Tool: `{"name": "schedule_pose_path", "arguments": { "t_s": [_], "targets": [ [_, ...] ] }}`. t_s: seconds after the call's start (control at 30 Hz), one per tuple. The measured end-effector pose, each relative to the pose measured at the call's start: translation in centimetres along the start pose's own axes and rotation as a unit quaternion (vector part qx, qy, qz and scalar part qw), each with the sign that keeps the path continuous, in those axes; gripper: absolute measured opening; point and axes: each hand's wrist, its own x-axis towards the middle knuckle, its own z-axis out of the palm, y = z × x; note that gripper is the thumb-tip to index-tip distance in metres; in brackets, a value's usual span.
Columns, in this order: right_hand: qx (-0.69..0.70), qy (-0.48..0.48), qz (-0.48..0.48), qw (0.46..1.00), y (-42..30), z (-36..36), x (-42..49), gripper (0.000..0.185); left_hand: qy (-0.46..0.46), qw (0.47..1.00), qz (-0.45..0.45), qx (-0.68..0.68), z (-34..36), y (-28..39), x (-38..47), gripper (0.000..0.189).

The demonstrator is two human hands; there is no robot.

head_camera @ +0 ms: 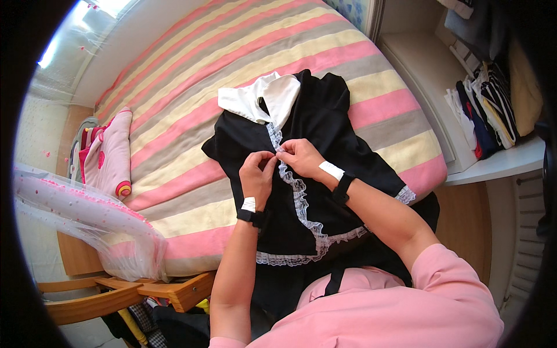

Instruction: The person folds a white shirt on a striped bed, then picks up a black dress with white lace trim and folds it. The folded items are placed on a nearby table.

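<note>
A black garment (322,117) with a wide white collar (285,98) lies spread over the near side of the bed. White ruffled lace trim (300,195) runs down its front opening and along the hem. My left hand (257,174) pinches the lace edge of the front opening between thumb and fingers. Right beside it, my right hand (302,157) grips the same edge, the fingertips of both hands nearly meeting. Whatever small part lies between the fingertips is hidden. One cuff with lace (405,195) rests near the bed's right edge.
Beneath the garment is a striped bedspread (182,130). Folded pink fabric (114,152) lies at the left. Sheer white netting (130,235) hangs by a wooden chair (174,291). On the right, a shelf (500,163) holds a row of folded clothes (487,108).
</note>
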Motion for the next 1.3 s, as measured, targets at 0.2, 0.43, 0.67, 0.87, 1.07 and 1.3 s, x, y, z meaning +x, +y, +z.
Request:
{"name": "schedule_pose_path", "arguments": {
  "t_s": [0.2,0.43,0.67,0.87,1.07,1.3],
  "targets": [
    [0.027,0.019,-0.017,0.999,0.8,-0.4,0.3,0.029,-0.012,1.000,0.017,0.006,-0.4,-0.1,0.1,0.013],
    [0.086,-0.031,-0.042,0.995,0.3,-0.7,0.1,0.030,-0.075,0.991,-0.065,-0.093,-1.2,-0.8,0.4,0.019],
    [0.121,-0.068,-0.026,0.990,1.1,-0.9,0.2,0.025,-0.125,0.982,-0.108,-0.093,-1.9,-1.6,0.7,0.024],
    [0.118,-0.056,-0.018,0.991,0.8,-0.8,0.1,0.016,-0.134,0.970,-0.157,-0.128,-2.3,-1.8,0.8,0.022],
    [0.020,-0.065,-0.063,0.996,0.3,-0.6,-0.2,0.017,-0.195,0.915,-0.249,-0.249,-2.8,-2.9,0.6,0.021],
    [0.021,-0.055,-0.087,0.994,0.2,0.2,-0.4,0.020,-0.199,0.853,-0.318,-0.364,-3.1,-4.4,0.3,0.020]
  ]
}}
